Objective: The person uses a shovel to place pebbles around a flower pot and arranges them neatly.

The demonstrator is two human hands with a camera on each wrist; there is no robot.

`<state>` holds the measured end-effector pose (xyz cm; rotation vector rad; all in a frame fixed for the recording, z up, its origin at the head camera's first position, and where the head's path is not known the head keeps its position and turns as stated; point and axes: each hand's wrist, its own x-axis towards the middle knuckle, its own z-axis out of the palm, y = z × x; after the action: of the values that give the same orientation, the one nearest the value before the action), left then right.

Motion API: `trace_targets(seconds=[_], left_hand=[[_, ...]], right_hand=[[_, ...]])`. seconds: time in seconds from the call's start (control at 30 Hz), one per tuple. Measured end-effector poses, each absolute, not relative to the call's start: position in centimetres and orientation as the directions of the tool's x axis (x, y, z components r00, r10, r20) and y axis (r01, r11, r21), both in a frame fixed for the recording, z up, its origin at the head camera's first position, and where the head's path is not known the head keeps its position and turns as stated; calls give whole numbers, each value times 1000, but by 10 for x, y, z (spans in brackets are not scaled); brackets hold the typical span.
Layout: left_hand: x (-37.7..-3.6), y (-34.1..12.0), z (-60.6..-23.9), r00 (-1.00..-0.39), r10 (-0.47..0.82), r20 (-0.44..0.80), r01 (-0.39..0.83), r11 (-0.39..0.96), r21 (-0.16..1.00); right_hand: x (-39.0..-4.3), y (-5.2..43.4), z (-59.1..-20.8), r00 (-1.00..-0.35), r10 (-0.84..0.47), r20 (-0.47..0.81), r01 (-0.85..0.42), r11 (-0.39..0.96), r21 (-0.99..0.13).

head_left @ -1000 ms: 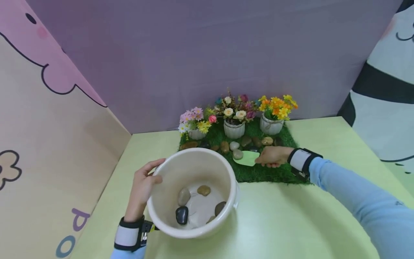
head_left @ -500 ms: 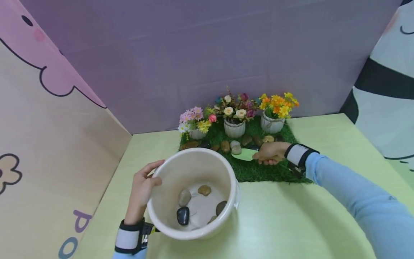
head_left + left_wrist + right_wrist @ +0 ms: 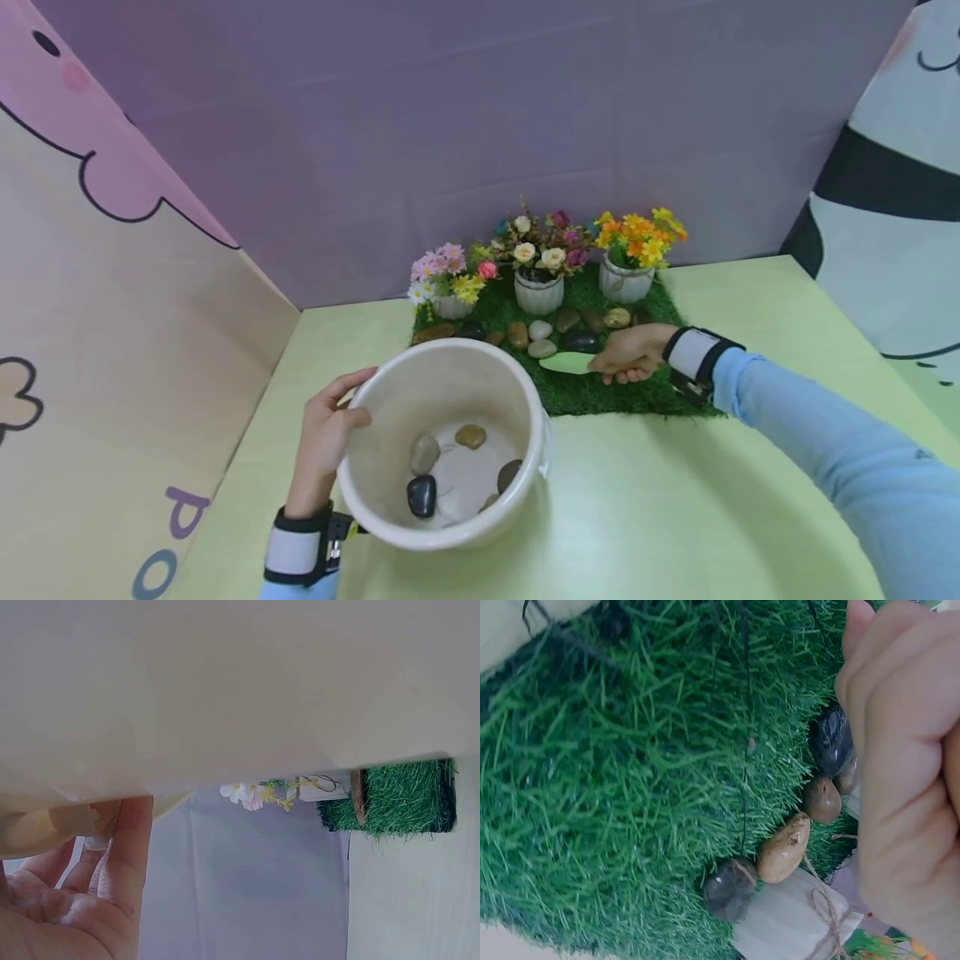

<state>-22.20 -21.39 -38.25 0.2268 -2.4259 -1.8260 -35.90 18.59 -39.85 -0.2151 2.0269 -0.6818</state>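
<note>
My left hand (image 3: pixel 326 433) grips the rim of a cream bucket (image 3: pixel 534 417), thumb over its inner edge. The bucket tilts toward me. Inside lie several stones, among them a black stone (image 3: pixel 422 496) and a tan stone (image 3: pixel 471 436). In my right hand (image 3: pixel 632 353) is a light green trowel (image 3: pixel 566 362); the fist hides its handle. The blade sits low over the grass mat (image 3: pixel 630 398), its tip beside a flat grey stone (image 3: pixel 542 348). That stone lies on the grass, just in front of a white stone (image 3: pixel 539 330).
Behind the row of stones on the mat stand three white pots of flowers: pink and yellow ones (image 3: pixel 452 307), cream roses (image 3: pixel 538 293) and orange ones (image 3: pixel 626 282). A brown stone (image 3: pixel 823 799) and a tan stone (image 3: pixel 784 849) lie near my right fist. A purple cloth (image 3: pixel 450 150) hangs behind.
The grey stone has gone from the trowel's blade onto the grass by the white stone. The blade has tipped on edge and drawn slightly away from it. My left hand keeps holding the bucket.
</note>
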Motion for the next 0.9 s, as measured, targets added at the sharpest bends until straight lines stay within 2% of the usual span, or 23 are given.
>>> trace_targets(seconds=[0.33, 0.57, 0.67, 0.77, 0.83, 0.9], left_hand=[[-221, -214, -382, -985, -169, -24, -72, 281, 957], [-221, -214, -381, -985, -169, -18, -65, 278, 958], [-221, -216, -379, -986, -169, -13, -59, 268, 962], [-221, -218, -378, -984, -178, 1, -46, 261, 964], [-221, -218, -379, -984, -180, 14, -33, 258, 966], [-222, -218, -379, -983, -182, 25, -22, 250, 968]], right_hand=[[-358, 184, -402, -544, -387, -745, 160, 823, -544], [-353, 185, -393, -564, -399, -723, 103, 834, -541], [-349, 180, -379, -602, -410, -686, 63, 832, -552], [-340, 168, -353, -710, -446, -545, -52, 805, -591], [-330, 153, -331, -781, -487, -392, -189, 781, -595], [-318, 132, -308, -811, -541, -223, -362, 763, -536]])
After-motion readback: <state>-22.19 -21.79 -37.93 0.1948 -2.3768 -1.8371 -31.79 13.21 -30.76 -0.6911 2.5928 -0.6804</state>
